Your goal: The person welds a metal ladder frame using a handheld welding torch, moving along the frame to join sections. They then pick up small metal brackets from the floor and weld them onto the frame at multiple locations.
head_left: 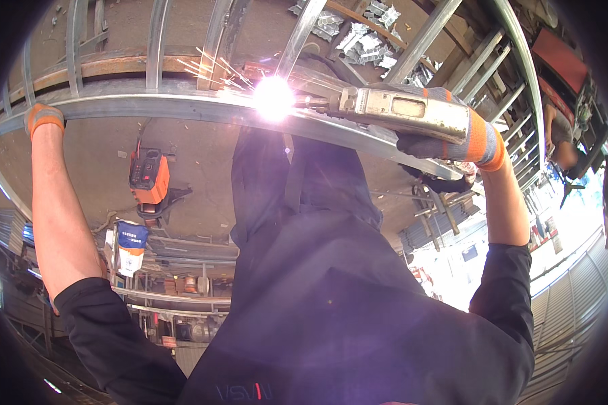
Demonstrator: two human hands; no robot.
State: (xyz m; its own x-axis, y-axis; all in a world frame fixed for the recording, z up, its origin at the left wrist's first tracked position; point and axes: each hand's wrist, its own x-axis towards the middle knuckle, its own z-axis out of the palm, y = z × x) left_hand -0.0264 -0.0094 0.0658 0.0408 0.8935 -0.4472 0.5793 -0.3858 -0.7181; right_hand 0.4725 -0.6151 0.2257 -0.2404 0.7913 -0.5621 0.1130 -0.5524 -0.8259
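A person welds a joint on a steel frame, sparks flying from the torch tip.

Nearest is the dark work jacket (pixel 331 297) filling the lower middle, both sleeves pushed up over bare forearms. The right hand (pixel 452 128), in a grey glove with an orange cuff, is clamped around a worn metal welding gun (pixel 402 111), whose nozzle points left into a white arc flare (pixel 273 98) on the long curved steel rail (pixel 155 106). The left hand (pixel 42 116), gloved the same way, rests on that rail near its left end; whether its fingers close around it cannot be told. Beyond the rail, upright steel bars (pixel 157 40) cross a rusty beam. On the concrete floor past the frame lie an orange power unit (pixel 148 177) and a pile of small metal brackets (pixel 361 34) at the far edge.
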